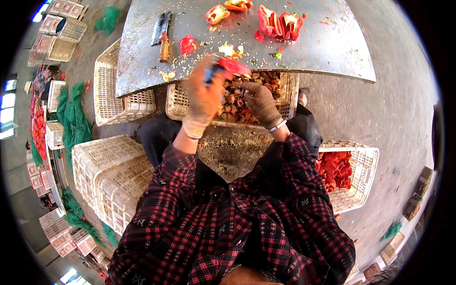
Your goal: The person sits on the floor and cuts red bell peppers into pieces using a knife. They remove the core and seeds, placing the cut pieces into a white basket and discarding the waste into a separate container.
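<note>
My left hand, in a stained glove and blurred, is raised at the near edge of the metal table. It grips a red bell pepper piece; something blue and black shows by its fingers, too blurred to name. Below and beside it, my right hand, also gloved, has its fingers curled over a plastic crate of pepper cores and scraps. Whether that hand holds anything cannot be told. On the table lie halved red peppers, orange-red halves, a red piece and scattered seeds.
A wooden-handled cleaver lies at the table's left. White crates stack by my left side, and another crate sits under the table corner. At my right, a crate contains red pepper pieces. Green netting lies farther left.
</note>
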A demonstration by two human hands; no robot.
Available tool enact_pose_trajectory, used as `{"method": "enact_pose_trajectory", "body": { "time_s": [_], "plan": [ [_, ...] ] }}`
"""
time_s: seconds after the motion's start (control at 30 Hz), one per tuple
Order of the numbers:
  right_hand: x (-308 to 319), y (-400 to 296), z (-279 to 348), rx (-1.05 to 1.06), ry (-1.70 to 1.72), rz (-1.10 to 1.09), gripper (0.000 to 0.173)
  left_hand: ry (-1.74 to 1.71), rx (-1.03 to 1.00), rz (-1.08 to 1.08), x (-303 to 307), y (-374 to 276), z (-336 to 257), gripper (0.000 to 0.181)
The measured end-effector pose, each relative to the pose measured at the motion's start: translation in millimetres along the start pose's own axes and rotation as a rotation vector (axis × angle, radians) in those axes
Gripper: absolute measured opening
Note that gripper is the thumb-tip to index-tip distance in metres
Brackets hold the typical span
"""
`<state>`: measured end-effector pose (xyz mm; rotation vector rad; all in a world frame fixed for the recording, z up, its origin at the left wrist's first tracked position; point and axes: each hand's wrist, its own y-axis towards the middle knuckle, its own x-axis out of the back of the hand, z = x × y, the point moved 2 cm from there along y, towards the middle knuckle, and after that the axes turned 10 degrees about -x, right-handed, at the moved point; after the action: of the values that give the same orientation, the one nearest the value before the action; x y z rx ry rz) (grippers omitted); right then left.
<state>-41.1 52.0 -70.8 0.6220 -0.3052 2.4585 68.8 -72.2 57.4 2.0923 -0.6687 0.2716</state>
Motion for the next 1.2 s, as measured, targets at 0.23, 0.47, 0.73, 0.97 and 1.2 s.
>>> {"method": "enact_pose_trajectory", "body": {
  "time_s": [0.23, 0.47, 0.73, 0.97, 1.2],
  "plan": [
    [3.2, -6.8, 28.6, -0.392, 1.281, 0.357, 0.053, 0.758, -0.364, 0.870, -25.9, -71.8, 47.9, 0.024],
    [-2.8, 4.1, -3.9, -0.574, 1.141, 0.208, 0.050, 0.117, 0.498, 0.280, -5.3, -88.1, 76.1, 0.012],
    [-10.1, -6.1, 19.1, -0.633, 1.107, 0.300, 0.039, -0.319, 0.735, 0.220, -26.6, -94.5, 52.0, 0.019],
    [-15.8, -5.4, 9.9, -0.655, 0.988, 0.176, 0.026, -0.109, 0.510, 0.376, -31.3, -76.1, 29.3, 0.019],
    [-19.8, -7.1, 7.5, -0.637, 0.961, 0.151, 0.019, 0.230, 0.118, 0.389, -27.4, -72.5, 27.1, 0.030]
  ]
}}
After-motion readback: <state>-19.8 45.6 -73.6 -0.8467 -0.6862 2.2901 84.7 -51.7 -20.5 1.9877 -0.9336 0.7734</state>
